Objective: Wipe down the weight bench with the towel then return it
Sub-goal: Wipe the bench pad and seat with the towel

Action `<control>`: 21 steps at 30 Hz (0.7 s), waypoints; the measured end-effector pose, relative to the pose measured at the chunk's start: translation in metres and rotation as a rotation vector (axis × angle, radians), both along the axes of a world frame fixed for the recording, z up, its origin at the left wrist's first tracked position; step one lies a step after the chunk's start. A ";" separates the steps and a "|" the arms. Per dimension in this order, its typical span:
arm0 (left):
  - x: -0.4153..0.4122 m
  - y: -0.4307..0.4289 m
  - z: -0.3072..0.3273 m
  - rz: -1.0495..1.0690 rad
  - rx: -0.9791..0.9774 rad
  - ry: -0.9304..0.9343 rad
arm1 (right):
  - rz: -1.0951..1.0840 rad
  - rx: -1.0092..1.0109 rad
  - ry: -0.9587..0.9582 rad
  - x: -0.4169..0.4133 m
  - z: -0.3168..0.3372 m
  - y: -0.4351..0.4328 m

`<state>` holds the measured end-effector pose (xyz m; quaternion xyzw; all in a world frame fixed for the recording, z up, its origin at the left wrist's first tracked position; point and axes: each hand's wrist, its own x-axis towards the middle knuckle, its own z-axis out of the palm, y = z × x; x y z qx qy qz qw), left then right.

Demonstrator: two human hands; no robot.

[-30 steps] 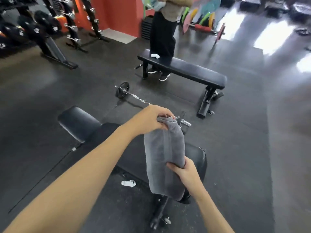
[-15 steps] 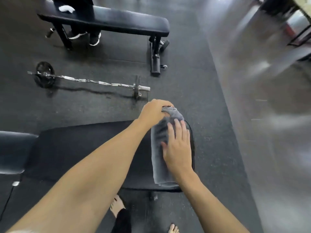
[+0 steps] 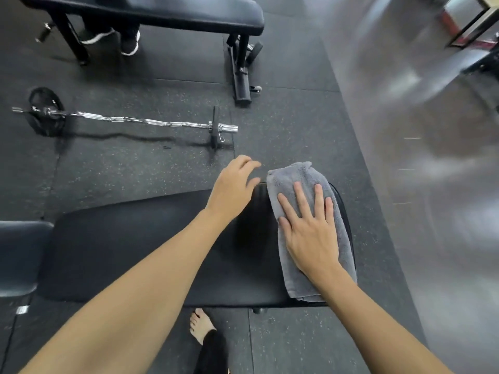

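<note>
A folded grey towel (image 3: 302, 182) lies flat across the right end of the black padded weight bench (image 3: 129, 247). My right hand (image 3: 310, 230) presses down on the towel with its palm flat and fingers spread. My left hand (image 3: 232, 187) hovers just left of the towel over the bench's far edge, fingers loosely apart, holding nothing. The bench pad runs left to a separate seat pad (image 3: 19, 257).
A curl bar (image 3: 129, 121) with a small plate lies on the rubber floor beyond the bench. Farther back stands a second flat bench (image 3: 189, 17), with a person's shoes (image 3: 129, 45) behind it. My bare foot (image 3: 201, 326) is below the bench edge. Shiny flooring lies to the right.
The towel went from hanging between both hands to lying flat on the bench end. My left hand let go of its top corner and moved left; my right hand spread flat on it.
</note>
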<state>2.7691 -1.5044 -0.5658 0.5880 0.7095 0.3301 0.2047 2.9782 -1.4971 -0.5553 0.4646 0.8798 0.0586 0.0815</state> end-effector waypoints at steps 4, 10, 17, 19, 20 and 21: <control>-0.019 -0.046 -0.024 0.048 -0.046 0.066 | -0.021 0.043 -0.021 -0.006 -0.001 -0.001; -0.041 -0.103 -0.077 0.168 -0.140 0.218 | -0.064 0.123 -0.072 -0.008 -0.011 0.000; -0.044 -0.133 -0.130 0.005 -0.133 0.122 | -0.093 0.153 -0.102 -0.012 -0.013 -0.003; -0.046 -0.135 -0.138 -0.018 -0.100 0.105 | -0.094 0.156 -0.088 -0.014 -0.015 -0.004; -0.048 -0.138 -0.141 -0.030 -0.078 0.083 | -0.094 0.158 -0.079 -0.015 -0.017 -0.005; -0.051 -0.141 -0.143 -0.038 -0.055 0.050 | -0.099 0.157 -0.070 -0.017 -0.019 -0.007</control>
